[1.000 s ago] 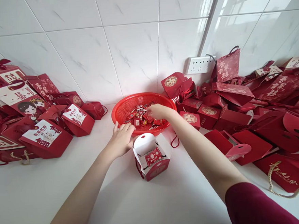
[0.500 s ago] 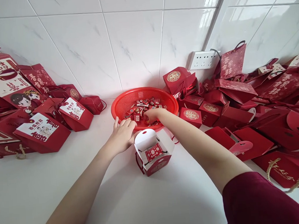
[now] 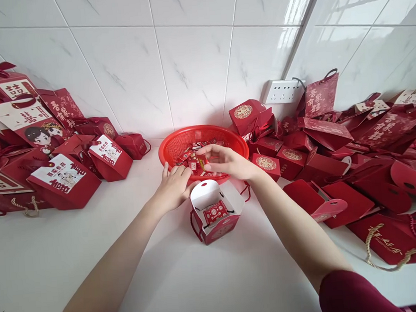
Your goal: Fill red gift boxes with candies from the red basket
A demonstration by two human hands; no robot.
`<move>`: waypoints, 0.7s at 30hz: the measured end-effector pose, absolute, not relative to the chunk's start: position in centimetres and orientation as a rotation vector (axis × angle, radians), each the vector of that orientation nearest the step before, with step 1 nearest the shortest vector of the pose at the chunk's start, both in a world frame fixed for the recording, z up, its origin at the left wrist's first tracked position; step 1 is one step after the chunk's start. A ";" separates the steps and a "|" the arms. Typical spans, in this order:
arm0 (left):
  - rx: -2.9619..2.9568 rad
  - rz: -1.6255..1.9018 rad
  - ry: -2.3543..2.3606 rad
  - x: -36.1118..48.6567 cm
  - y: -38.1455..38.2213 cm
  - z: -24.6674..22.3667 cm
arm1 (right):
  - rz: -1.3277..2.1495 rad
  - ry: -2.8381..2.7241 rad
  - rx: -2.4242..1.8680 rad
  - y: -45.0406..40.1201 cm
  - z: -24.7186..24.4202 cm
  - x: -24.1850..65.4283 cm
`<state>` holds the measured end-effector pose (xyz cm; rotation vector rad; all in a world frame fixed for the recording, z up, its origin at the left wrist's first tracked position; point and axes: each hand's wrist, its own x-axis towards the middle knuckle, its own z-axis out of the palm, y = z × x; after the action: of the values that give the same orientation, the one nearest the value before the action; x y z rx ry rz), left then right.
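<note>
A red plastic basket (image 3: 170,147) stands against the wall with small wrapped candies (image 3: 193,165) in it. My left hand (image 3: 174,187) rests at its front left rim, fingers bent over the edge. My right hand (image 3: 226,162) is above the basket's right half, thumb and fingers curled around a small red and yellow wrapped candy. In front of the basket sits an open red box (image 3: 223,229) with a white inside, its lid flaps up. A red patterned packet (image 3: 215,212) lies in the box.
Red gift boxes (image 3: 65,185) are stacked at the left. A larger heap of red boxes and bags (image 3: 349,198) fills the right side. On the tiled wall is a white power strip (image 3: 283,91) with a dark cable.
My right hand has risen out of the candies, now with a small candy at its fingertips. My left hand has stayed on the rim. The camera view has shifted slightly.
</note>
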<state>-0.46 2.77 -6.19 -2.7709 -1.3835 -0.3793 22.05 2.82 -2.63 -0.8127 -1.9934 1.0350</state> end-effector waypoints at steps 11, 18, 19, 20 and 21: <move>-2.721 -0.323 -1.419 0.0 2.6 -6.0 | 1.115 -1.897 -0.350 -5.3 -1.1 23.6; -2.695 -0.302 -1.433 0.2 2.6 -6.4 | 0.924 -1.941 -0.371 -6.6 0.2 24.4; -2.692 -0.303 -1.431 0.2 2.6 -6.4 | 0.898 -1.947 -0.361 -6.6 0.3 24.5; -2.689 -0.303 -1.426 0.2 2.6 -6.5 | 0.874 -1.951 -0.348 -6.7 0.4 24.6; -2.685 -0.303 -1.421 0.2 2.6 -6.5 | 0.855 -1.958 -0.339 -6.7 0.5 24.7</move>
<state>0.19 2.65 -6.48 -2.6847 -1.4207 -0.3026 24.69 -6.69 0.48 -0.3389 -1.9582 0.8552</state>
